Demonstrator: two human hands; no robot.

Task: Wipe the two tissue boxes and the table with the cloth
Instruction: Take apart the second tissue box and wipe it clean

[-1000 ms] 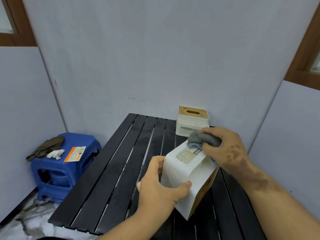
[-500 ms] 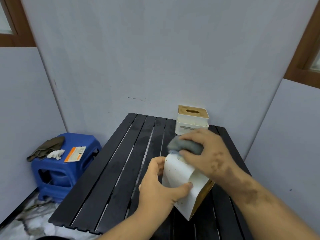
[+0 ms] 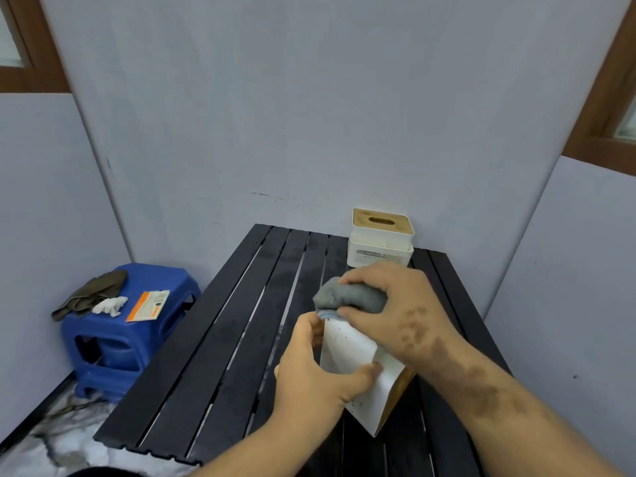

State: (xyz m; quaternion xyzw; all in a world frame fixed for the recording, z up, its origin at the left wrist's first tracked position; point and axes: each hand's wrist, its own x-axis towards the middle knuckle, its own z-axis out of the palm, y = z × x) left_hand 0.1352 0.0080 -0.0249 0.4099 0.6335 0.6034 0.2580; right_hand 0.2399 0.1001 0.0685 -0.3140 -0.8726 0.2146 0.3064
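1. Head view, progress: I'd say we were somewhere in the first half. The near tissue box (image 3: 347, 349) was tipped up off the black slatted worktop (image 3: 213, 339) and getting wiped at its top end, so box one was in hand but not clearly finished (some dark specks showed on its white side). The second tissue box (image 3: 380, 241), the one with the wooden lid, stood upright at the far right of the worktop near the wall, well apart from both hands. Can't tell from this shot whether it or the worktop had been wiped; my guess was both were left to do.

2. Same view, hand poses: the left hand (image 3: 316, 370) gripped the tilted box from its left side, thumb curled across the near white face, fingers wrapped round the far edge. The right hand (image 3: 395, 311) came in from the right, fingers curled over the bunched grey cloth (image 3: 347, 297), pressing it onto the box's upper end.

3. Off to the left sat a blue stool (image 3: 134, 325) with some rags and a packet on it.
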